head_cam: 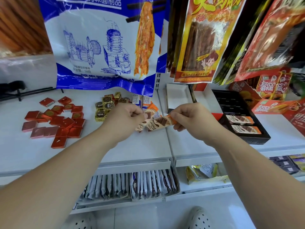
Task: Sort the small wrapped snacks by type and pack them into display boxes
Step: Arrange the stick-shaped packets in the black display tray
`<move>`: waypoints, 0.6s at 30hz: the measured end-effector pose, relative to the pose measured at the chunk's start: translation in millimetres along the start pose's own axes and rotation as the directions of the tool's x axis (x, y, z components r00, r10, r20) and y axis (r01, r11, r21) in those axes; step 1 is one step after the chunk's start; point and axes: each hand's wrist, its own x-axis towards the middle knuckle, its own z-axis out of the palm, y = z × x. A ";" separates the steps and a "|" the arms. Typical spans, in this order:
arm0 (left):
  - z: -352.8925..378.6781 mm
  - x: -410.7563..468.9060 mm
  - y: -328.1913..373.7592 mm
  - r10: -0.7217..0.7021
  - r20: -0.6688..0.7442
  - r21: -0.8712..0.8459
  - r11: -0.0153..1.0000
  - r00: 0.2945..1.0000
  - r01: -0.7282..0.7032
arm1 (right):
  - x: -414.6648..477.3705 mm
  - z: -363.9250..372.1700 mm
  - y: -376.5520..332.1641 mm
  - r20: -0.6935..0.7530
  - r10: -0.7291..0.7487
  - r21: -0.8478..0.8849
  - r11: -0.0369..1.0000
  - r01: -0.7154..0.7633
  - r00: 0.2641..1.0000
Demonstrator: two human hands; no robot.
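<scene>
Centre frame, above a white shelf (pixel 148 146), both hands hold glossy orange-and-cream wrapped chocolate: the right hand (pixel 193 119) pinches a bar (pixel 160 123) by its crimped end, the left hand (pixel 123 121) pinches a second bar (pixel 145 116), probably gathering one type for the black box (pixel 257 138) at right, which holds two. Red foil squares (pixel 54 119) and gold foil pieces (pixel 105 107) lie grouped at left
</scene>
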 end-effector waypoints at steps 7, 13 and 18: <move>1.3 -1.7 1.3 0.011 -0.016 0.058 0.998 1.000 -0.011 | 6.6 1.2 0.3 0.024 -0.047 -0.066 0.997 0.049 0.999; 1.7 -3.0 1.8 -0.066 0.085 -0.098 0.992 0.994 0.075 | 12.4 19.0 -8.6 -0.064 -0.091 0.041 0.995 0.094 0.994; 6.9 -4.6 4.5 -0.063 0.125 -0.203 0.975 0.990 0.088 | 21.4 37.3 -14.1 -0.139 -0.076 0.170 0.980 0.099 0.987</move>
